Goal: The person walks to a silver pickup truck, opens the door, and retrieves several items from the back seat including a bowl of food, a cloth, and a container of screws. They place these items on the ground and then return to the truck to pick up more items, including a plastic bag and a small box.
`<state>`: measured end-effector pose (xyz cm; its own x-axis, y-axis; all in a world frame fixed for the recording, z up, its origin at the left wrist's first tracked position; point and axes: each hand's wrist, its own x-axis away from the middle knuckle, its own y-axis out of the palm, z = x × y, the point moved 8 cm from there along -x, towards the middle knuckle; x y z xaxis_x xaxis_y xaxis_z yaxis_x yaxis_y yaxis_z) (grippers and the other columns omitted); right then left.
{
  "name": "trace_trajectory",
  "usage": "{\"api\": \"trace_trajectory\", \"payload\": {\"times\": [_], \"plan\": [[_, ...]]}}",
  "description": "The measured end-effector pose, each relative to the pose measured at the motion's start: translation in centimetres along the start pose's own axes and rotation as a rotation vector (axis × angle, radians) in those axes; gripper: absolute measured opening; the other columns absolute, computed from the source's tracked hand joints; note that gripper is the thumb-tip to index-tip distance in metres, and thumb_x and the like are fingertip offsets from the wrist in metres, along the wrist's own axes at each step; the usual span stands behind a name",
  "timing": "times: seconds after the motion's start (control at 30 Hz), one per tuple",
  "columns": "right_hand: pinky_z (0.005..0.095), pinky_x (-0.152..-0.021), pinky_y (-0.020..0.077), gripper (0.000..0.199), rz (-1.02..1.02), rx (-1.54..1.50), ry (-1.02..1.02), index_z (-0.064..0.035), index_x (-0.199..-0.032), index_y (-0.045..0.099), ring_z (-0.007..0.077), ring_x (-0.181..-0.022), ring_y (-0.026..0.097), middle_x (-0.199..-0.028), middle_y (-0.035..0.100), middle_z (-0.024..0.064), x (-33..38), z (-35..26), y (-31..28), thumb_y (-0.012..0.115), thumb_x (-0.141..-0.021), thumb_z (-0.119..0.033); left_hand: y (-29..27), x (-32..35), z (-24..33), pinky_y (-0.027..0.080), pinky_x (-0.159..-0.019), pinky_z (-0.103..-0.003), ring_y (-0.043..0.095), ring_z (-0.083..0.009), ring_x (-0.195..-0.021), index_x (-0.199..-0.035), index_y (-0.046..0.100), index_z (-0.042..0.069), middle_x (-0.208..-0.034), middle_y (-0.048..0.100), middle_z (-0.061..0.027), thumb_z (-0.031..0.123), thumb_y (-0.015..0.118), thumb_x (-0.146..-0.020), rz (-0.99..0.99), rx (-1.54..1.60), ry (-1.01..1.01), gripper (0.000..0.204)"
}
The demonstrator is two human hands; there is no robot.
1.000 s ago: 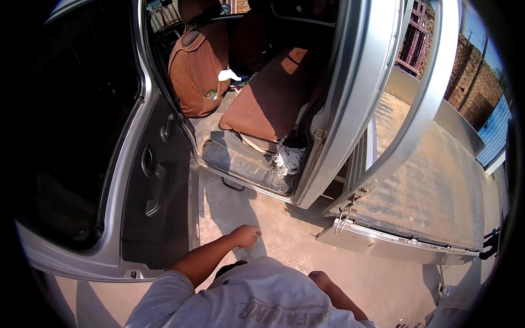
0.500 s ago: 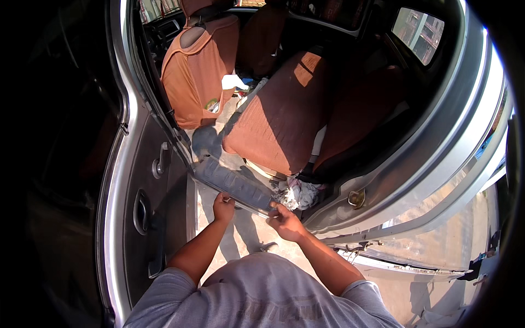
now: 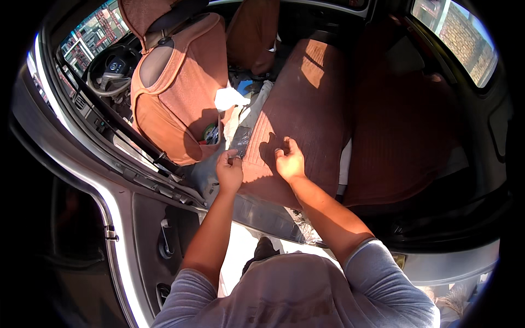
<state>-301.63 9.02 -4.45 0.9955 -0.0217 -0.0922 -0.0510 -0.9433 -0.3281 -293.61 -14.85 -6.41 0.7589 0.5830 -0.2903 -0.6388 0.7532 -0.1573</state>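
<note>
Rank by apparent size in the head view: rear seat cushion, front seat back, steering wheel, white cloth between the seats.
1. Rear seat cushion
2. Front seat back
3. Steering wheel, farther from the camera, so its true size is unsure
4. White cloth

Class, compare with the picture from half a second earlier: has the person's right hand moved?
Yes. The right hand has gone forward from the door sill onto the brown rear seat cushion, beside the left hand.
</note>
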Motion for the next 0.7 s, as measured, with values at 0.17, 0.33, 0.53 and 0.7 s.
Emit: {"api": "trace_trajectory", "payload": {"times": [0.17,0.33,0.53,0.7], "plan": [[0.0493,-0.116,0.0268,0.056,-0.075,0.636,-0.057,-0.0108,-0.141,0.052,0.0376,-0.136,0.042,-0.143,0.051,0.0196,-7.0,1.7,-2.3,0.059,-0.089,-0.030,6.3,-10.5,-6.1,0.045,-0.061,-0.026,0.055,-0.0096,-0.066,-0.102,0.066,-0.003,-0.078,0.064,-0.0043,0.000,0.060,-0.087,-0.037,-0.191,0.050,0.017],[0.0626,-0.116,0.0125,0.065,-0.139,1.019,-0.109,-0.0086,-0.147,0.042,0.0467,-0.143,0.024,-0.155,0.026,0.0288,-7.6,6.3,-1.2,0.050,-0.094,-0.045,14.8,-19.5,-9.0,0.051,-0.086,-0.043,0.065,-0.0354,-0.097,-0.111,0.065,0.003,-0.102,0.068,-0.0184,0.006,0.068,-0.076,-0.041,-0.375,0.235,0.035],[0.0646,-0.112,0.0134,0.063,-0.168,0.974,-0.195,-0.0022,-0.144,0.041,0.0496,-0.140,0.025,-0.150,0.029,0.0311,-8.5,4.9,0.5,0.050,-0.092,-0.037,27.3,-28.6,-18.1,0.015,-0.117,-0.059,0.031,-0.0432,-0.141,-0.155,0.026,0.019,-0.160,0.020,-0.0243,0.018,0.046,-0.092,-0.489,-0.805,-0.014,0.067],[0.0660,-0.110,0.0152,0.064,-0.115,0.927,-0.194,-0.0054,-0.140,0.047,0.0489,-0.137,0.029,-0.147,0.034,0.0306,-9.0,7.1,-0.1,0.052,-0.089,-0.044,35.1,-30.7,-19.4,0.040,-0.104,-0.053,0.048,-0.0434,-0.128,-0.152,0.029,0.017,-0.147,0.042,-0.0220,0.020,0.049,-0.092,-0.626,-0.778,0.032,0.064]]}}
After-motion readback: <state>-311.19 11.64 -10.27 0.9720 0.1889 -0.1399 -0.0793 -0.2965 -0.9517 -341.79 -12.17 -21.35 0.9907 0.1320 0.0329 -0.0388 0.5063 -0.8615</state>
